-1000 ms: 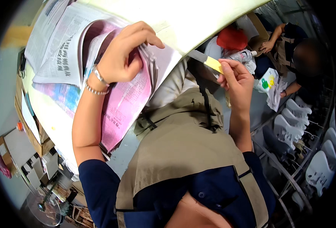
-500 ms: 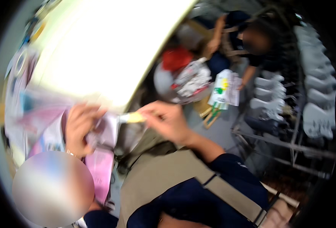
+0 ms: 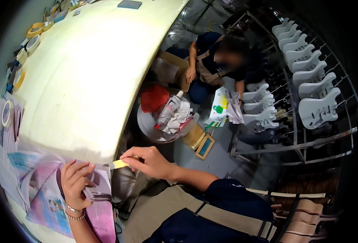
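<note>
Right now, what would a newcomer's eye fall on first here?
The big pale table probably strikes first, glaring across the upper left. White guitar bodies line a metal rack on the right. At lower left, the left hand holds pink newspaper; to its right, the right hand pinches a yellow-handled tool.

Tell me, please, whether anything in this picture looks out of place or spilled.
Mainly, the round bin beside the table looks overfull, with red plastic and crumpled white material heaped up. The newspapers in the left hand are rumpled, though handling may explain that. I see no spill.
</note>
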A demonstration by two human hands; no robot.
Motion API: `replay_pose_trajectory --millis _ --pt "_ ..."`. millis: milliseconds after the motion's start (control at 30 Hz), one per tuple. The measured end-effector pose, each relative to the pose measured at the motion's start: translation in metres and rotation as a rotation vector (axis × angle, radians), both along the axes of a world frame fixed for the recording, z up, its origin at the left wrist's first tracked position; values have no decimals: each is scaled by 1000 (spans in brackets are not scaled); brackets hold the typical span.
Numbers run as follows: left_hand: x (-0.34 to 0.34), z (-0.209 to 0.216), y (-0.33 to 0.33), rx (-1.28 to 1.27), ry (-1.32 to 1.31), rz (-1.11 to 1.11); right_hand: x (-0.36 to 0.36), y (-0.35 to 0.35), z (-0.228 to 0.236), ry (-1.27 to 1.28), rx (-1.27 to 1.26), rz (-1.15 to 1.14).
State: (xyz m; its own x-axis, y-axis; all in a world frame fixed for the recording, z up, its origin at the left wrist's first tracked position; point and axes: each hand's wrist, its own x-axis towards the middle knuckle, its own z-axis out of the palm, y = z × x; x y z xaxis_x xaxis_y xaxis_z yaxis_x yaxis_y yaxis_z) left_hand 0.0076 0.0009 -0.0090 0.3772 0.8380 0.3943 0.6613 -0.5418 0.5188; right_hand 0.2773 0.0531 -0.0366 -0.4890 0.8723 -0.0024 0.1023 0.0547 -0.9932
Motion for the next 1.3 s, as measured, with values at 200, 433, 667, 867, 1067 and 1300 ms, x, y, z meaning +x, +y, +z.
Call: replay_pose_trajectory --millis 200,433,667,867,1067,1300 --pt "0 9 2 72 90 1 -4 1 4 -68 -74 -42" --pt "-11 -7 -10 125 50 -54 -3 -10 6 -121 -44 -67" --pt "-6 -6 -2 118 19 -40 1 4 6 -103 -39 -31" --pt "-6 -8 0 110 37 -40 1 2 5 -100 -69 -37" --pt "-8 -7 0 106 20 -65 1 5 6 -91 -40 -75" --pt "-6 -13 2 56 -69 -79 -2 29 28 -59 65 -18"
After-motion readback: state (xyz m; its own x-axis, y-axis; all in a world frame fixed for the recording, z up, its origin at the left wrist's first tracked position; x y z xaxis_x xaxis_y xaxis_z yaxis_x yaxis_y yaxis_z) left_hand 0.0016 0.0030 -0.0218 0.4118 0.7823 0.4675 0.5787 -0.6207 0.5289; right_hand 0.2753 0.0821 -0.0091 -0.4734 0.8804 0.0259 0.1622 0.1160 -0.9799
